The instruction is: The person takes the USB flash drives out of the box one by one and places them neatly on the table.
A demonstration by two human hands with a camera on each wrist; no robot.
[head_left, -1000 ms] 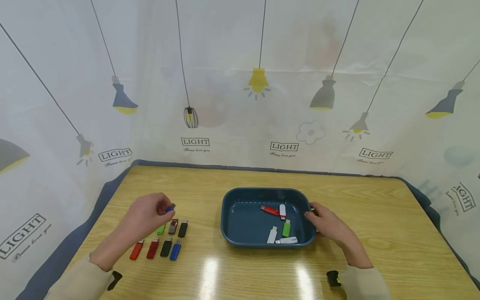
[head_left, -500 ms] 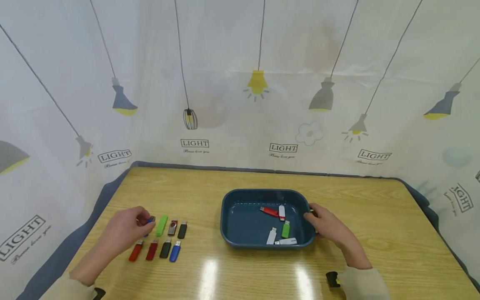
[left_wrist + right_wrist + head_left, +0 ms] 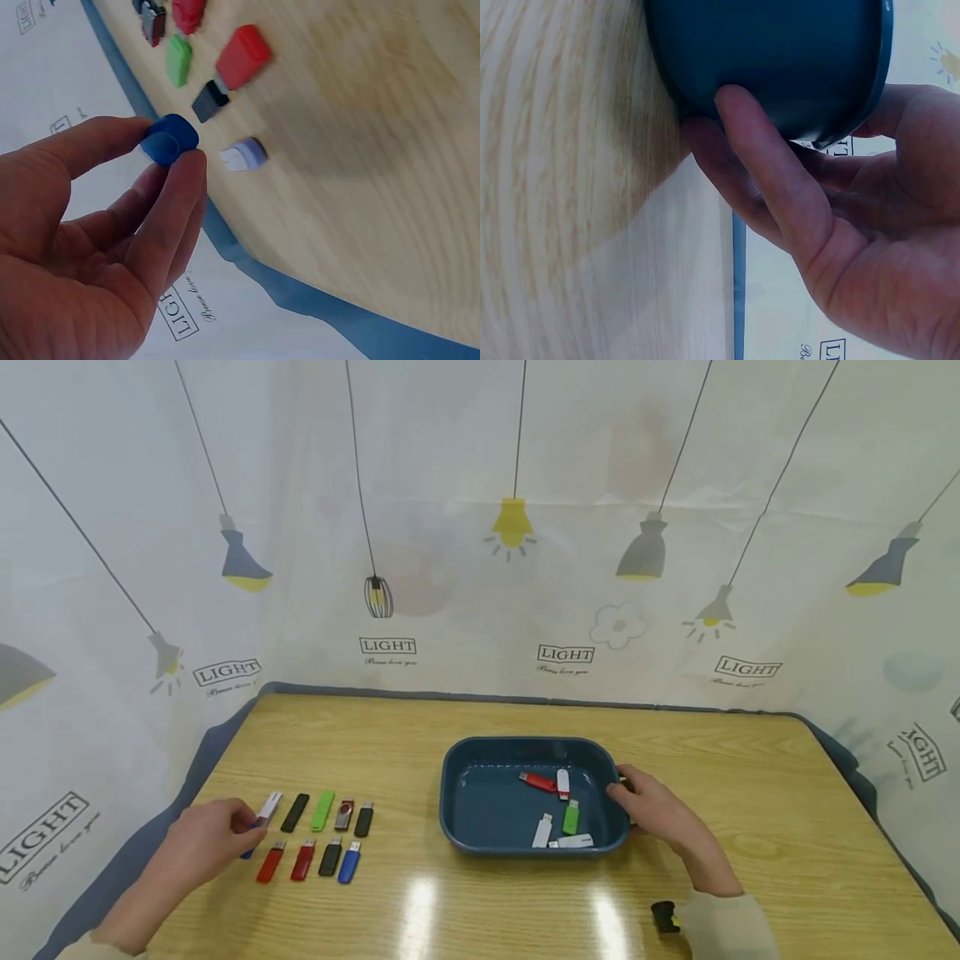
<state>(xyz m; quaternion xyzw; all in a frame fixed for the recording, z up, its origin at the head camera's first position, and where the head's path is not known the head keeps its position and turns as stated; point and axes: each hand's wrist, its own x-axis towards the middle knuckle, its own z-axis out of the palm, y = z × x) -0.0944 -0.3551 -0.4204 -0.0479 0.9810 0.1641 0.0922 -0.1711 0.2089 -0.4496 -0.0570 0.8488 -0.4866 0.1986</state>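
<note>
Thumb and fingertips of my left hand (image 3: 198, 846) pinch a blue USB stick (image 3: 171, 139) over the left end of two rows of USB sticks on the table. Close by in the back row lie a white USB stick (image 3: 269, 806), a black one (image 3: 296, 812) and a bright green one (image 3: 322, 811). A red USB stick (image 3: 271, 863) begins the front row, to the right of that hand. My right hand (image 3: 660, 810) grips the right end of a dark blue dish (image 3: 480, 810), thumb at the rim and fingers against the outside wall. Several USB sticks lie inside the dish.
A red-and-silver swivel USB stick (image 3: 344, 815) and another black one (image 3: 364, 819) finish the back row. Dark red (image 3: 303, 860), black (image 3: 330, 857) and blue (image 3: 348, 863) sticks continue the front row. A lamp-patterned curtain (image 3: 450, 568) hangs behind the wooden table (image 3: 480, 918).
My left hand has moved left and nearer, past the back row, carrying the blue USB stick. Sticks it covered earlier now show. My right hand stays on the dish.
</note>
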